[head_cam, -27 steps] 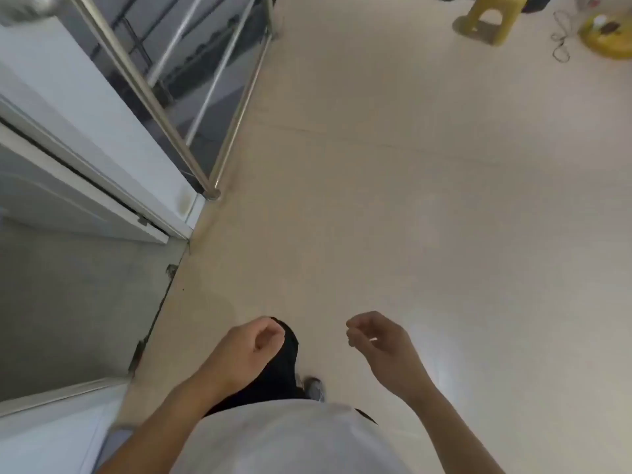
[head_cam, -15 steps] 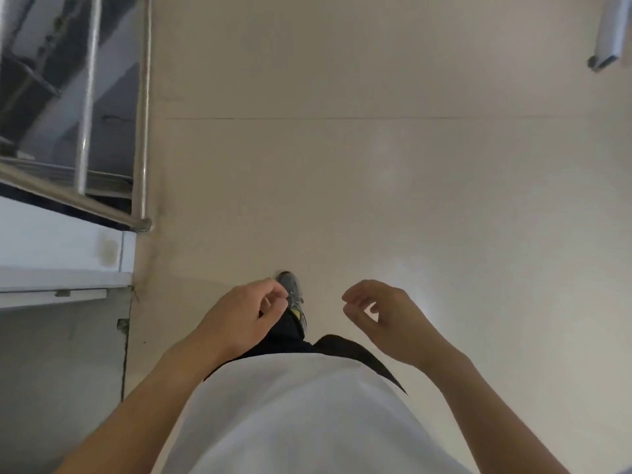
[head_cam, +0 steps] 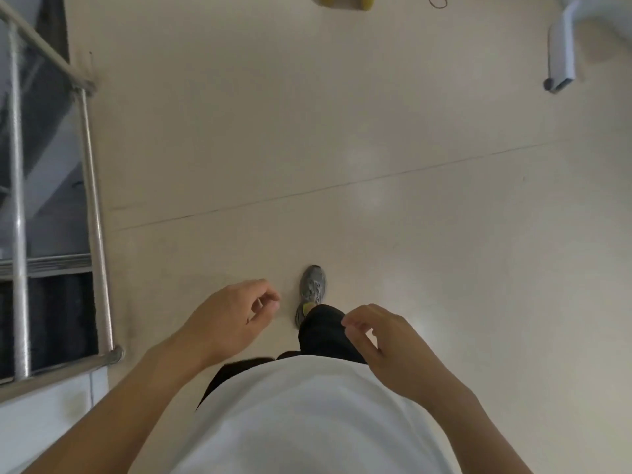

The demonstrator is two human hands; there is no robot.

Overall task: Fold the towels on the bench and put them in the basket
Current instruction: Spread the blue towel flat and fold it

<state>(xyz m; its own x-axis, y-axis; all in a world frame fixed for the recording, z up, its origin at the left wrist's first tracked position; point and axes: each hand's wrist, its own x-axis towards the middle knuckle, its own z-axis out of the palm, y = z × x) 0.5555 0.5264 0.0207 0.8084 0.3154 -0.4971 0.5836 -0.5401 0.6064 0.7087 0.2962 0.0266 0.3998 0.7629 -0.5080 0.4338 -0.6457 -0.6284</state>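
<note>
- Nearest: your torso in one white shirt (head_cam: 307, 422), filling the bottom centre. Black trousers (head_cam: 321, 333) show just above its hem.
- Two bare forearms come in from the bottom corners, one per side.
- Left hand (head_cam: 229, 323): fingers loosely curled, thumb near the fingertips, holding nothing. Relaxed curl, not pinching anything.
- Right hand (head_cam: 393, 347): same story, fingers hanging in a loose curl, nothing between them. It sits partly over the shirt hem and the trouser leg.
- Hands are apart, with the trouser leg and shoe showing in the gap between them.
- One shoe (head_cam: 311, 292) visible: grey, with a yellow-green patch near the ankle, toe pointing away from you, flat on the floor. The second foot is hidden under the shirt.
- Floor (head_cam: 342, 148): pale cream tile, one thin joint line running diagonally across mid-frame, plus soft light reflections.
- Left edge: one metal railing (head_cam: 95, 234), with three shiny tubes countable: two near-vertical posts and one sloping top rail. Dark stairwell behind it. A white ledge (head_cam: 44, 415) lies below the railing at lower left.
- Top right: one white tubular furniture leg (head_cam: 561, 49) with a dark foot cap, touching the floor. What it belongs to is cut off.
- Top edge, far: one yellow object (head_cam: 342, 0), mostly out of frame, can't identify. One thin dark loop of cord (head_cam: 437, 1) beside it on the floor.
- Task items: zero towels, zero benches, zero baskets in view. Can't tell where they are.
</note>
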